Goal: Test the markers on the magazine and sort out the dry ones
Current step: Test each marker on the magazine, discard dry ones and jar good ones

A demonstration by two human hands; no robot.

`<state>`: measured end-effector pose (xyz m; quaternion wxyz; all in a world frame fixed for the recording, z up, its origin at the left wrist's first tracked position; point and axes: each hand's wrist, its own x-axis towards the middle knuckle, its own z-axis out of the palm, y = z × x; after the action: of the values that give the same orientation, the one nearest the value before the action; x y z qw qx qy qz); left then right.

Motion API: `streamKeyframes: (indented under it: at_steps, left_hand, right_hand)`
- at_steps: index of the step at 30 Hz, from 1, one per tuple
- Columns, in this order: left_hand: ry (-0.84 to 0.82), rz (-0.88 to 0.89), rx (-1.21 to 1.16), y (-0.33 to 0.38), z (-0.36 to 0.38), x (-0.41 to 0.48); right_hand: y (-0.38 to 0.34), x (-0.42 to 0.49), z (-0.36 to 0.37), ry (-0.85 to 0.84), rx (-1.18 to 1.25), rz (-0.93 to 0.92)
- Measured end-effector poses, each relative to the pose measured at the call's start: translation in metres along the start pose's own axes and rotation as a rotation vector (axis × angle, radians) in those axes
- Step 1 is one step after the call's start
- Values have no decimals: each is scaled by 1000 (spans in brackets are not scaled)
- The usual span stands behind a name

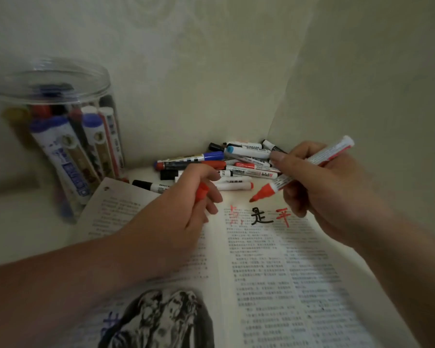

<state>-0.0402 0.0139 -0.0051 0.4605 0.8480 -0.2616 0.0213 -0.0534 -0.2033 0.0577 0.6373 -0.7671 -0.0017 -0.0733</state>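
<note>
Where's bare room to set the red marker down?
Bare surface left of the magazine, in front of the jar. The magazine's lower right page is free too. Crowded: the marker pile in the corner beyond the magazine's top edge; the jar is packed.

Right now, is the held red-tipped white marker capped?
Uncapped: the white red-tipped marker shows a bare nib; left hand holds red cap.

This looks like a home, not a workplace: a dim corner of pale cream upholstery (186, 71) with a faint swirl pattern, and a padded panel (374, 71) rising on the right. A clear plastic jar (60, 79) of markers (58, 136) and an open magazine (274, 272) sit on the soft cream surface (23, 234).
</note>
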Motion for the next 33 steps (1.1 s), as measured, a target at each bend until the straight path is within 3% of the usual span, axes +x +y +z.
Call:
streamKeyframes:
  at_steps: [3, 5, 10, 16, 27, 33]
  left_hand:
    - [5, 25, -54, 2, -2, 1]
    - [-20, 23, -90, 2, -4, 0]
    - [-94, 18, -10, 5, -4, 0]
    - [-63, -75, -53, 2, -2, 6]
    - [-28, -56, -73, 1, 2, 6]
    - [-27, -50, -61, 1, 2, 5]
  right_hand:
    - [-1, -7, -1, -207, -108, 133]
    - [8, -11, 1, -255, -86, 164]
    - [39, -16, 7, -239, -88, 160]
    - [41, -10, 7, -232, -190, 75]
    - [41, -9, 8, -336, -194, 55]
    - [39, -8, 7, -306, -224, 69]
